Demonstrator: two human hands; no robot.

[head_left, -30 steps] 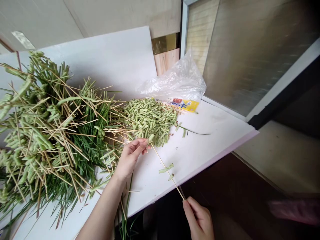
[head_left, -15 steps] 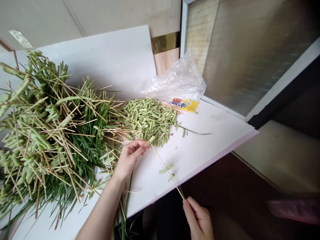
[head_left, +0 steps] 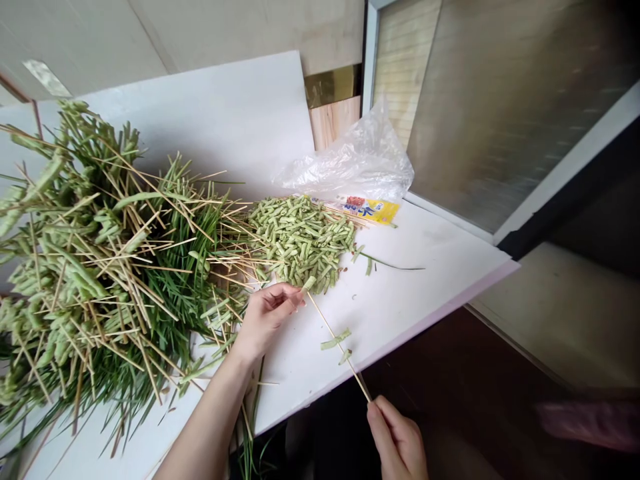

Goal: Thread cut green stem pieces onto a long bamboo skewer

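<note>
My left hand [head_left: 273,313] pinches a short green bean piece [head_left: 309,285] at the upper tip of a thin wooden skewer [head_left: 324,320]. Two more bean pieces [head_left: 336,339] sit threaded on the skewer's middle, slightly apart. Below, my right hand [head_left: 397,433] is closed around the lower end of the skewer, just past the table's front edge. Right behind my left hand lies a heap of cut green beans [head_left: 300,240]. A large pile of skewered green beans [head_left: 75,267] fills the left side, its sticks pointing in many directions.
On the white tabletop [head_left: 395,293] a crumpled clear plastic bag [head_left: 355,160] and a yellow packet [head_left: 380,211] lie behind the heap. Long green leaves [head_left: 175,293] mix into the left pile. A framed glass panel [head_left: 490,100] stands at the right.
Both hands and the skewer hold nearly the same position. The whole view has shifted very slightly, and the bean piece stays at the skewer's tip.
</note>
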